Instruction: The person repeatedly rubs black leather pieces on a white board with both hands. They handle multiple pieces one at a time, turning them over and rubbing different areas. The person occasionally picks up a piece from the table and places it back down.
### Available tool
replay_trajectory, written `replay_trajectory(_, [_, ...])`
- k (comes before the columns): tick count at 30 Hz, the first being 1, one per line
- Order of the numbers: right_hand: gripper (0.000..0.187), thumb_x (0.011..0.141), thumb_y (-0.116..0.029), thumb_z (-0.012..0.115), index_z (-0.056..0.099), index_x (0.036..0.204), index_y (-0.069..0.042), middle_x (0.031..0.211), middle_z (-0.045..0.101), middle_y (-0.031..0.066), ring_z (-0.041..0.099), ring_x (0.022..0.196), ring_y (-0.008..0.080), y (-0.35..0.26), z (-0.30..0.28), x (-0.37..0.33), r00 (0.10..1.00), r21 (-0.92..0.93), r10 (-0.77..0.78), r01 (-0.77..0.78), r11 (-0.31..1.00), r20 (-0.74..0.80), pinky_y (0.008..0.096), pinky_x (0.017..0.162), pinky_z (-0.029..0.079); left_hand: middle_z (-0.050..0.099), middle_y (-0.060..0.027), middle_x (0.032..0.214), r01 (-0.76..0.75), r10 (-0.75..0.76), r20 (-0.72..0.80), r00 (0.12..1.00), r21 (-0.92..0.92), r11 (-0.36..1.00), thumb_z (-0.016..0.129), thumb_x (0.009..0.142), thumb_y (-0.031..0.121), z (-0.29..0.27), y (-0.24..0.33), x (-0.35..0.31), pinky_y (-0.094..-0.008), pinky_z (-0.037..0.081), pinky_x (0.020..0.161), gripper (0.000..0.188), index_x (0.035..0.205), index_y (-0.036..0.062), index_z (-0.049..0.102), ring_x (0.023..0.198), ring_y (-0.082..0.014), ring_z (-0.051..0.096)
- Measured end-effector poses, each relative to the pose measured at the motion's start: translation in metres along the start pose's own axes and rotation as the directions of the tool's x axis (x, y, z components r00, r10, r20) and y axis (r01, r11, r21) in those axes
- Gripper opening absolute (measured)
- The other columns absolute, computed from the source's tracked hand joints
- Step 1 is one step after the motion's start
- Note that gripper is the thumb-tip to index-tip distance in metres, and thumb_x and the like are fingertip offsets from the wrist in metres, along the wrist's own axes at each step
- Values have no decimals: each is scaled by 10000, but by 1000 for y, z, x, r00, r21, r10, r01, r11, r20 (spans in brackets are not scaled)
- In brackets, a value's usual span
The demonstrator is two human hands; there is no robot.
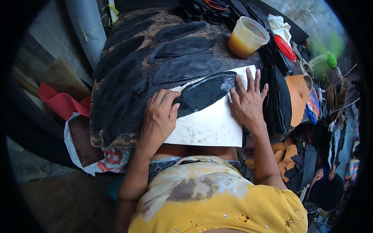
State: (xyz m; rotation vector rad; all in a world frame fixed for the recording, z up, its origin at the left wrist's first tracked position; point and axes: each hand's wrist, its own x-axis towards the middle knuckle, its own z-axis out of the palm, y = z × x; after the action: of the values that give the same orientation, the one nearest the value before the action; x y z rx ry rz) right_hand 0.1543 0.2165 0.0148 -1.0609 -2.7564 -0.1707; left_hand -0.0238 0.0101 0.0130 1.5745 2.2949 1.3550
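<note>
A black sole-shaped piece (204,94) is lying slantwise across a white board (210,126), its narrow end pointing toward the upper right and its wide end toward the lower left. The left hand (160,114) is resting on the wide end, fingers curled loosely and pressing down on the piece rather than closing around it. The right hand (248,100) is lying flat with its fingers spread open, palm down, its fingertips touching the narrow end of the piece and the board's upper right corner. The white board is sitting on a dark, stained worktop (116,132) just in front of the person, who is wearing a yellow shirt (217,206). More black pieces (178,48) are lying in rows across the worktop beyond the board, overlapping one another. A clear tub (247,37) holding amber liquid is standing near the far right edge of the worktop, well apart from both hands. A red lid (284,47) is lying just beside it to the right. A stack of black cut pieces (278,101) is standing just right of the right hand, with an orange piece (298,97) beside it. A red folded sheet (62,103) is lying left of the worktop.
</note>
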Motion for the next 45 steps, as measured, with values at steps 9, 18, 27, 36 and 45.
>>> replay_trajectory(9, [538, 994, -512, 336, 456, 1470, -293, 1650, 79, 81, -38, 1515, 339, 10, -5, 11, 998, -145, -62, 62, 988, -1, 707, 1091, -97, 620, -157, 1052, -61, 52, -64, 997, -148, 987, 572, 791, -78, 3, -14, -5, -367, 498, 843, 313, 1093, -1, 605, 942, -302, 620])
replay_trajectory(18, [535, 993, -559, 303, 380, 1493, -385, 1650, 88, 24, -42, 1512, 340, -12, -5, 12, 975, -44, -209, 213, 976, 78, 713, 1106, -65, 618, -164, 1055, -50, 14, -152, 988, -230, 972, 518, 767, -90, 0, -12, -6, -358, 522, 796, 348, 1097, -14, 600, 882, -277, 627])
replay_trajectory(27, [522, 1002, -541, 302, 354, 1502, -399, 1644, 116, 63, -33, 1505, 377, -34, -14, 8, 971, 21, -175, 174, 985, 162, 728, 1102, -36, 632, -120, 1038, 20, -81, -231, 970, -257, 966, 430, 808, -140, 0, -17, -9, -287, 511, 810, 348, 1074, -22, 621, 885, -186, 631])
replay_trajectory(36, [517, 1009, -488, 311, 359, 1508, -364, 1636, 147, 93, -7, 1505, 386, -69, -18, -2, 918, 124, -376, 361, 924, 127, 739, 1096, -16, 638, -138, 960, 45, -126, -269, 955, -289, 956, 439, 849, -110, 2, -19, -8, -325, 529, 740, 274, 1042, -21, 611, 821, -234, 648])
replay_trajectory(45, [495, 1007, -465, 310, 367, 1495, -406, 1631, 168, 104, 76, 1496, 416, -78, -26, -15, 847, 209, -518, 488, 847, 121, 741, 1090, 18, 665, -104, 1003, 164, -219, -125, 968, -347, 923, 496, 946, -32, -6, -26, 1, -269, 519, 808, 210, 1102, -29, 636, 891, -145, 653])
